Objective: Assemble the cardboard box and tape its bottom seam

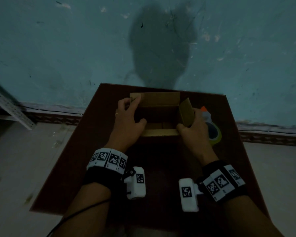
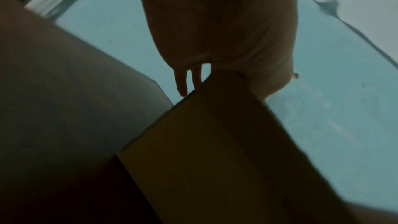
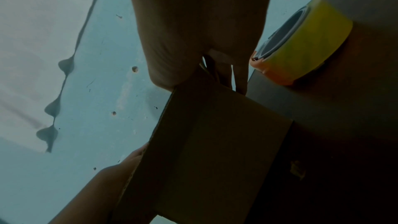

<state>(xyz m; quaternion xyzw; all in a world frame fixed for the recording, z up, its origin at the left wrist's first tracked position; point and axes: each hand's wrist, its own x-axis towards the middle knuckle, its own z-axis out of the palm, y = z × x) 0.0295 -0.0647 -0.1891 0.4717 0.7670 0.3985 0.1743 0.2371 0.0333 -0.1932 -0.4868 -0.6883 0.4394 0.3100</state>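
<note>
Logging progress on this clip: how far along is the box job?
Done: the cardboard box stands opened into shape on the table. In hand: the left hand and right hand grip its two sides. Left: taping; the tape roll lies untouched beside the right hand. The bottom seam is hidden.

The box [image 1: 161, 101] is plain brown corrugated cardboard, matt, with raw fluted edges showing on its flaps. The tape roll [image 3: 310, 40] at the table's right edge looks glossy yellow, its holder orange and white plastic. The table [image 1: 161, 168] top is dark reddish-brown, smooth with a dull sheen. The wall [image 1: 58, 48] is matt teal paint, scuffed and chipped.
</note>
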